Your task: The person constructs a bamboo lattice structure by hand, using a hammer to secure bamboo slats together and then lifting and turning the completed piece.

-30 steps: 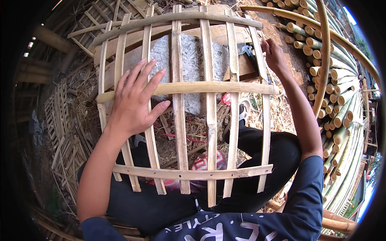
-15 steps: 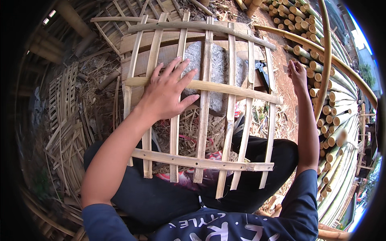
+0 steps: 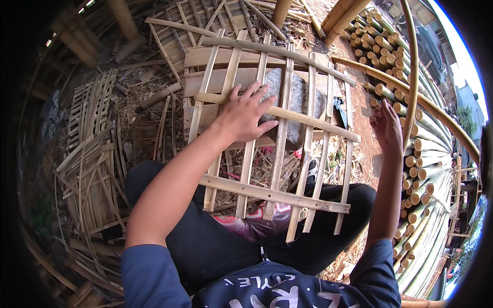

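A bamboo lattice (image 3: 308, 120), made of several split slats nailed across three crosspieces, lies tilted in front of me, its near end over my lap. My left hand (image 3: 246, 114) is spread on it, palm down, across the middle crosspiece and the slats at the left. Beneath the lattice, a rough grey stone block (image 3: 297, 96) shows between the slats, resting by wooden boards (image 3: 194, 83). My right hand (image 3: 387, 131) is raised off to the right, apart from the lattice. Its fingers are bent together; whatever they hold, if anything, is too small to make out.
Stacked bamboo poles (image 3: 429, 149) fill the right side, with a long bent pole (image 3: 415, 66) in front of them. Woven bamboo panels and loose strips (image 3: 92, 169) lie at the left. Another slatted panel (image 3: 177, 28) leans at the back. Straw and shavings cover the ground.
The view has shifted, so the lattice and my left hand appear farther right. My left hand stays on the lattice. My right hand has come slightly nearer to me, its fingers still bent.
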Motion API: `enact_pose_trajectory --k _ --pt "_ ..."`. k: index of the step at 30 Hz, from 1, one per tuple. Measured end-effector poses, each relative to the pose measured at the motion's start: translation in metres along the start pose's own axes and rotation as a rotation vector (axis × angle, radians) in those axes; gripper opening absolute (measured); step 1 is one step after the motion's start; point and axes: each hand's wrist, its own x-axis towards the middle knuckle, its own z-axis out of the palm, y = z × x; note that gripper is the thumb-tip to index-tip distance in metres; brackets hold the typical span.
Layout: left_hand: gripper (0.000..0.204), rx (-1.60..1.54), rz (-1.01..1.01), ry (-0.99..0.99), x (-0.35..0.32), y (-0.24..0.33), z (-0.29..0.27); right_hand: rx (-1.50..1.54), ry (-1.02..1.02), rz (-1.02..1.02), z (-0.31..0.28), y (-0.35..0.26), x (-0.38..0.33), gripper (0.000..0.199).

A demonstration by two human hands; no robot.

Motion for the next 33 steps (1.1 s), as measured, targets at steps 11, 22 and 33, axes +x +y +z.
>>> enact_pose_trajectory --k 11,22,33 --pt "0.067 0.017 0.015 -0.022 0.003 0.001 -0.006 0.432 0.14 -0.014 -0.021 0.021 -0.03 0.011" --pt "0.062 0.025 0.05 -0.028 0.01 0.005 -0.008 0.109 0.329 -0.19 -0.046 0.016 -0.037 0.013" --pt "0.063 0.088 0.075 -0.063 0.012 0.008 -0.013 -0.401 0.115 -0.138 -0.036 0.013 -0.042 0.029"
